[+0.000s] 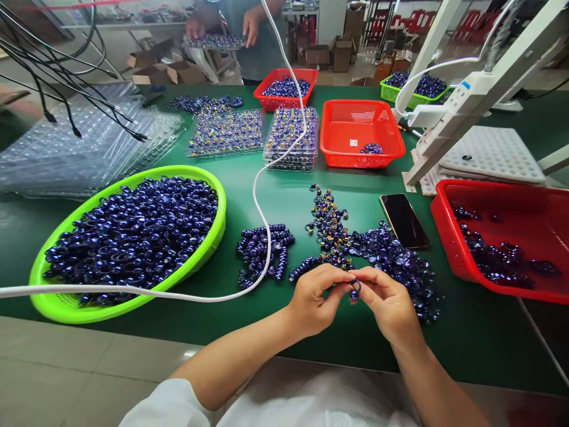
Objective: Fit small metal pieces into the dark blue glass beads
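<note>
Between my two hands, just above the front of the green table (284, 204), is a dark blue shiny ring (355, 290). My left hand (317, 296) pinches it from the left with thumb and forefinger. From the other side, the fingertips of my right hand (386, 299) close on the same ring. Just beyond my fingers lies a pile of loose blue pieces (400, 255). A cluster of pieces with gold and coloured parts (329, 222) stretches away from it. Left of these are stacked rows of blue rings (262, 246).
A lime green basket (217, 231) full of blue rings stands left. Red baskets (362, 160) are at the back and right. A phone (404, 219) lies near the pile. A white cable (255, 190) crosses the table. Clear trays (226, 130) hold pieces; another person's hand (252, 26) holds one.
</note>
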A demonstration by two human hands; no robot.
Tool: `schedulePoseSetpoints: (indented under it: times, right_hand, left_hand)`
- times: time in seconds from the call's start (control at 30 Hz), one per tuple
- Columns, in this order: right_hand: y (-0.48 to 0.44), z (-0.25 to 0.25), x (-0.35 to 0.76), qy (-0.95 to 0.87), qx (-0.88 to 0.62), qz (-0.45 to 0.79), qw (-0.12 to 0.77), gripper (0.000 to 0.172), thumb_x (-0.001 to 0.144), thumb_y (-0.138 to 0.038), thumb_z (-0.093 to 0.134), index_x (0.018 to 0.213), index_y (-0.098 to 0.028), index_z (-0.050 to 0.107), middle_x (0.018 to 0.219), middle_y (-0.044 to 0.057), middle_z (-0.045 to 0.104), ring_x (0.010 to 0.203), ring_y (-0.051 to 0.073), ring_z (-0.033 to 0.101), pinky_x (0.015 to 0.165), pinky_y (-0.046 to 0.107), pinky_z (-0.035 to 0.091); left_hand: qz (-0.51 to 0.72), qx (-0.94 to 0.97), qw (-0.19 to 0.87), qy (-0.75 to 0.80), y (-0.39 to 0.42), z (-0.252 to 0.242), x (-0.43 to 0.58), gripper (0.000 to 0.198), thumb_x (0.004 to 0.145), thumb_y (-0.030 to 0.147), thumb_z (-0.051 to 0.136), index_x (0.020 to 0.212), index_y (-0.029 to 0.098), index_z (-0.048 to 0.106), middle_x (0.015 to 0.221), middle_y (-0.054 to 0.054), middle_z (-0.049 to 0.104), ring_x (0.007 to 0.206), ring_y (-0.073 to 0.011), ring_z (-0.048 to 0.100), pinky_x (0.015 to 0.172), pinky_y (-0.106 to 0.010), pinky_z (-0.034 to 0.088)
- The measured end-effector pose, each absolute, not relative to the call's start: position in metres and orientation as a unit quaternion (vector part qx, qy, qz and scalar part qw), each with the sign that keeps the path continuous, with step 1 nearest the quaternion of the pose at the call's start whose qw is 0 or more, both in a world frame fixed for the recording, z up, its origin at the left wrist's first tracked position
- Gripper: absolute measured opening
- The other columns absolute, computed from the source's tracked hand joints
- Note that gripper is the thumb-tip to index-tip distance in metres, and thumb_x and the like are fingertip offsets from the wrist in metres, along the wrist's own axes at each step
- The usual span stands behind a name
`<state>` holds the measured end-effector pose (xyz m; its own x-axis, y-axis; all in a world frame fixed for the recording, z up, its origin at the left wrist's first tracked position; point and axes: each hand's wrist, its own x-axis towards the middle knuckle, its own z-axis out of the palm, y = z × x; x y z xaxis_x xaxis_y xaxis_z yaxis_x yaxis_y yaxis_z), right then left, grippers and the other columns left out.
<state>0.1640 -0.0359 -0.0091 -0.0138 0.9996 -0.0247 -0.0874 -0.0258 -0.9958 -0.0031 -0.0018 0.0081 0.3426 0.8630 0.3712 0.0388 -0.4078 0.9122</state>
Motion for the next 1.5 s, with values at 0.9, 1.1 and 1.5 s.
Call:
schedulePoseSetpoints:
  times: [0.9, 1.1, 1.5]
  right_hand:
    - [-0.036, -0.003, 0.163, -0.723, -0.517, 0.126, 0.44, 0.026, 0.09, -0.017, 0.062, 0.115, -0.023, 0.061, 0.095, 0.006, 0.068, 0.082, 0.018, 0.067, 0.073, 0.032, 0.059]
    - [-0.036, -0.003, 0.167, -0.76, -0.492, 0.133, 0.404, 0.021, 0.094, -0.013, 0.056, 0.112, -0.022, 0.06, 0.096, 0.006, 0.07, 0.088, 0.018, 0.067, 0.077, 0.032, 0.057]
    - [-0.039, -0.012, 0.162, -0.799, -0.45, 0.055, 0.394, 0.015, 0.092, -0.009, 0.054, 0.105, -0.016, 0.056, 0.078, 0.007, 0.065, 0.067, 0.019, 0.063, 0.059, 0.03, 0.051]
  left_hand:
    - [0.29, 0.338, 0.823, 0.352, 0.017, -0.001, -0.005, 0.034, 0.067, 0.037, 0.084, 0.08, 0.009, 0.069, 0.068, -0.003, 0.067, 0.056, -0.0121, 0.064, 0.06, -0.027, 0.056]
    - [0.271, 0.348, 0.828, 0.346, 0.019, -0.003, -0.008, 0.036, 0.07, 0.039, 0.082, 0.083, 0.008, 0.069, 0.065, -0.003, 0.065, 0.057, -0.0112, 0.063, 0.061, -0.027, 0.056]
    - [0.303, 0.443, 0.784, 0.311, 0.008, -0.003, -0.003, 0.042, 0.064, 0.028, 0.088, 0.1, 0.013, 0.074, 0.084, -0.003, 0.066, 0.076, -0.0125, 0.06, 0.076, -0.027, 0.05]
